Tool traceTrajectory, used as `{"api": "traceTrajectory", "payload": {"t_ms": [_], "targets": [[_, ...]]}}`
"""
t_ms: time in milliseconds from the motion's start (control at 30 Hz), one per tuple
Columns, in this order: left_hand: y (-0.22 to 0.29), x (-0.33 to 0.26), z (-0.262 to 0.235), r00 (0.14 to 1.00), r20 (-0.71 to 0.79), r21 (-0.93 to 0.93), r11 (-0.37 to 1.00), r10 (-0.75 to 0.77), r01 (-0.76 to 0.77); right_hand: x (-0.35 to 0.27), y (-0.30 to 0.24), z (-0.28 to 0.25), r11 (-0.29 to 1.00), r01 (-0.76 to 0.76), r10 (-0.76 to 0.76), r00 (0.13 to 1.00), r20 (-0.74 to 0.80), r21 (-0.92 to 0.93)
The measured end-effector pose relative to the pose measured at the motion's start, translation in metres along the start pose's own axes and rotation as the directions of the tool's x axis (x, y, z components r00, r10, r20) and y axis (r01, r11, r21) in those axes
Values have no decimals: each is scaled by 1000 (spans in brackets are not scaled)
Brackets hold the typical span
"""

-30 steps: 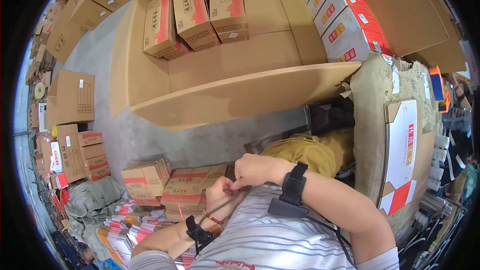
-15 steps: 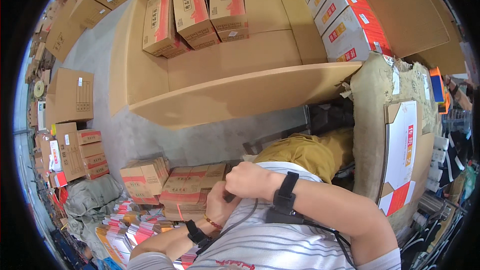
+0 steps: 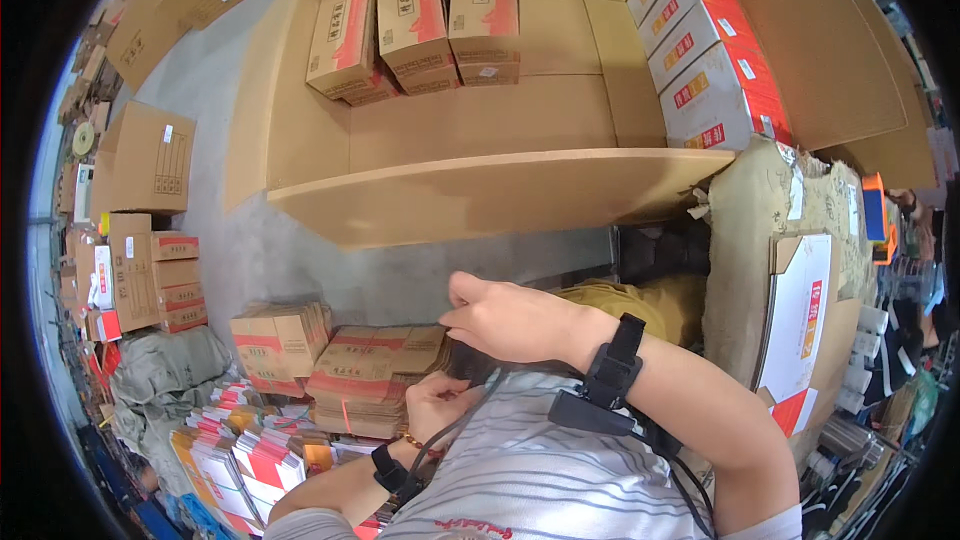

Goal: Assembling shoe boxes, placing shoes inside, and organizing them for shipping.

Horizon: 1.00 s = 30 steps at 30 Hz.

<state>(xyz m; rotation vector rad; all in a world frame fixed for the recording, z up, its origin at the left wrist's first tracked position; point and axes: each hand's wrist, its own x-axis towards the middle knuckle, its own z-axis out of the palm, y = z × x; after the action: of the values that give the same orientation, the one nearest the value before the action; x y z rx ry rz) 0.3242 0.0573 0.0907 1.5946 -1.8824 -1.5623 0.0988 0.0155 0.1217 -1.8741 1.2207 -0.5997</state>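
My left hand (image 3: 438, 405) is in front of my body with its fingers bent together, next to a dark thing (image 3: 470, 362) that I cannot make out. Above it, my right hand (image 3: 515, 320) shows its back, with fingers curled; anything within them is hidden. Just left of the hands lies a strapped stack of flattened brown and red cartons (image 3: 375, 365). Beyond them stands a large open carton (image 3: 500, 195). Inside it, brown and red shoe boxes (image 3: 415, 25) stand at the left, and white and red boxes (image 3: 705, 90) line the right end.
Another stack of flattened cartons (image 3: 280, 345) and white and red folded boxes (image 3: 250, 465) lie at lower left. A brown carton (image 3: 150, 155) and small boxes (image 3: 178, 280) stand farther left. To the right, a worn padded surface (image 3: 740, 240) bears a flattened white box (image 3: 795, 330).
My hands have come apart: the right has risen and the left has dropped slightly. The view has shifted, so the large carton sits slightly further right.
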Motion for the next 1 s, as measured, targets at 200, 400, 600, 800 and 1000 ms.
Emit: {"api": "traceTrajectory", "payload": {"t_ms": [200, 400, 600, 800, 1000], "targets": [[4, -1, 4, 990, 13, -198, 970, -138, 138, 19, -19, 20, 993, 118, -120, 986, 117, 20], [12, 0, 2, 996, -9, -52, 995, -88, 87, -13, -5, 29, 996, 35, -26, 995, 98, -84], [17, 3, 6, 1000, 8, 16, 1000, 0, 0, -40, -13, 28, 994, 34, -25, 996, 83, -108], [12, 4, 4, 998, 15, 16, 998, 54, -54, -34, -10, 25, 975, 160, -168, 985, -40, -155], [14, 4, 3, 1000, 16, 14, 1000, -5, 4, -34, -6, 25, 989, 146, -146, 988, -48, 14]]}}
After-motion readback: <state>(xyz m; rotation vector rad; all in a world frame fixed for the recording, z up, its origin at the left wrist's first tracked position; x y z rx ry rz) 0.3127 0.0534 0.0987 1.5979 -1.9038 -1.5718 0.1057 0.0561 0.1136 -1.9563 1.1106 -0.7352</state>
